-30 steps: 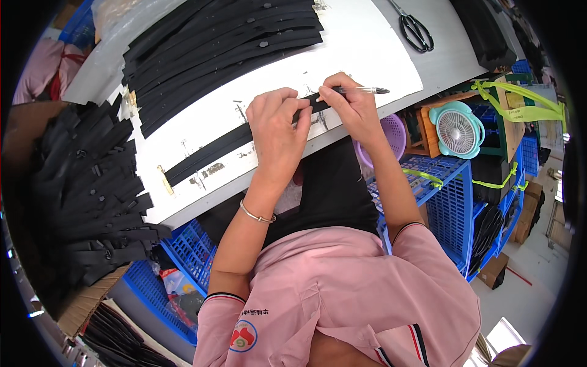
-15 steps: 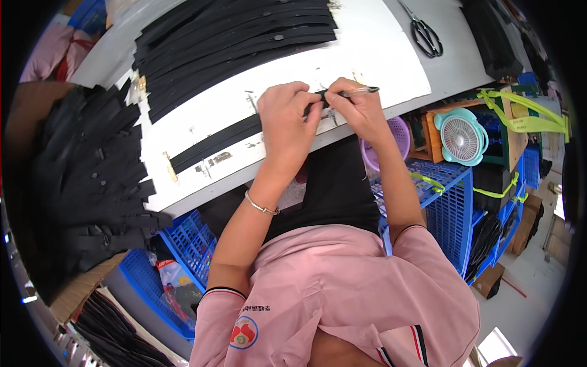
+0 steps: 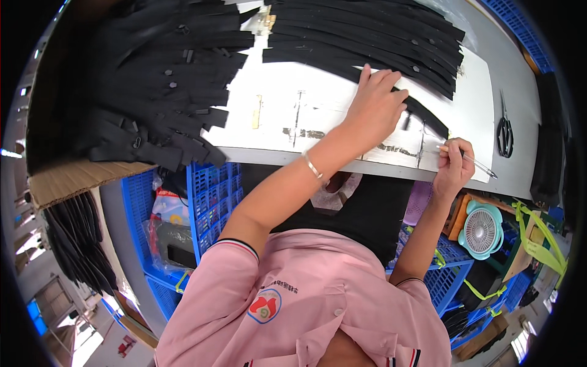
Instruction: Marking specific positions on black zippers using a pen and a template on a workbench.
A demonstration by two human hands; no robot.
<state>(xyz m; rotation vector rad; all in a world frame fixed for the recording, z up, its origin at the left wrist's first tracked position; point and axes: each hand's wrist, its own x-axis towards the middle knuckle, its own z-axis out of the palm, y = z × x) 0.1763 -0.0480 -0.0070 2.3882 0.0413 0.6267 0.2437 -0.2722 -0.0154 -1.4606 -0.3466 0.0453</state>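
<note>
Left hand (image 3: 374, 104): flat, fingers spread, pressed on a black strip (image 3: 422, 116) right of frame centre; nothing gripped.
Right hand (image 3: 454, 164): closed round a pen (image 3: 469, 160) at the board's near edge, right of frame; tip pointing toward the right rim.
Strip: lying on the white board (image 3: 287, 116), one end under the left palm, the other running down-right toward the pen.
Stack (image 3: 367, 30): many like strips fanned across upper centre, just beside the left fingertips.
Loose pile (image 3: 153, 85): black pieces heaped upper left, overhanging the board edge.
Scissors (image 3: 504, 125): on the table at right, apart from both hands.
Fan (image 3: 481, 230): below the table edge, lower right.
Risk, slip: strip held by palm pressure only; likely to skew if pressure eases, giving a misplaced mark.
Risk, mix-up: fingertips near the stack; neighbouring strip could be dragged along.
Risk, drop: pen near the board edge; could roll off toward the crates (image 3: 208, 189) below.
Risk, pile: overhang at upper left could slide off if nudged.
</note>
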